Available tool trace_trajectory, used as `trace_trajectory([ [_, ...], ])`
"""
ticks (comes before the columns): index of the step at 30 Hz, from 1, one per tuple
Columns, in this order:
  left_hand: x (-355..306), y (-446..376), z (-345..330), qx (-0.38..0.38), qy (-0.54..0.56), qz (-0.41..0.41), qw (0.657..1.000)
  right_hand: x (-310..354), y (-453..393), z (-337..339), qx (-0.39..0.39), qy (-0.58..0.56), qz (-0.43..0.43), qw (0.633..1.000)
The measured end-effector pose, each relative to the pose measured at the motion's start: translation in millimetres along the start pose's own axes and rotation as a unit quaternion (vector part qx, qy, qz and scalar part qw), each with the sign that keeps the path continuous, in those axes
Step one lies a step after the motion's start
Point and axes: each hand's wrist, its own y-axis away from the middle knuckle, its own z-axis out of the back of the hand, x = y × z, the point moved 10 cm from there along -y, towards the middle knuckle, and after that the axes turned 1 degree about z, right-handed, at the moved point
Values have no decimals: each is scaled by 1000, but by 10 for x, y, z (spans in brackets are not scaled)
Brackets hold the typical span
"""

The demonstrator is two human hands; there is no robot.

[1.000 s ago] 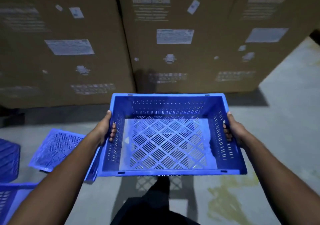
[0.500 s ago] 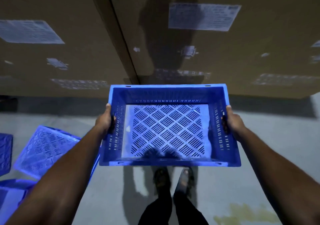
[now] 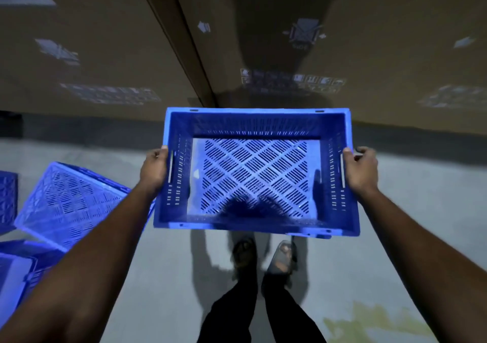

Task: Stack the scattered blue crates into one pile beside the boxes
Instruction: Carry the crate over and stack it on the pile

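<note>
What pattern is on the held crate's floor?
Blue diamond lattice of slotted vents on the held crate, clearest in the head view.

You had four blue perforated plastic crates in view: one open-topped crate [image 3: 255, 174] held between your hands, one tipped crate [image 3: 71, 203] showing its slatted base on the floor to your left, and two more cut off by the left edge, one [image 3: 8, 197] beside it and one [image 3: 18, 271] nearer you. Two large brown cardboard boxes stood ahead, one left [image 3: 87, 42] and one right [image 3: 369, 39]. Two hands, left [image 3: 154, 170] and right [image 3: 361, 170], and two sandalled feet [image 3: 263, 257] showed.
</note>
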Motion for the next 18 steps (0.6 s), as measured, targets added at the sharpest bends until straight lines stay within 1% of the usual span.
trace_trajectory([
  [2,-80,267,41,-12,-36,-56,998,249,305,80,-25,96,81,992],
  [4,-135,600,1,-13,-131,-141,981,481,698,-34,-12,209,198,958],
  [6,-108,988,-111,-5,-228,-222,948,603,1111,-263,34,258,296,919],
  [8,-76,1342,-242,14,-292,-301,908,650,1427,-451,60,285,350,890],
  [10,-4,1588,-394,39,-325,-361,873,580,1653,-632,88,319,371,867],
  [14,257,1743,-545,67,-361,-399,840,216,1957,-922,138,406,375,822],
  [16,411,1745,-518,63,-384,-409,826,114,2032,-988,148,415,362,821],
  [18,495,1674,-490,57,-400,-420,813,107,2043,-1018,142,407,353,830],
])
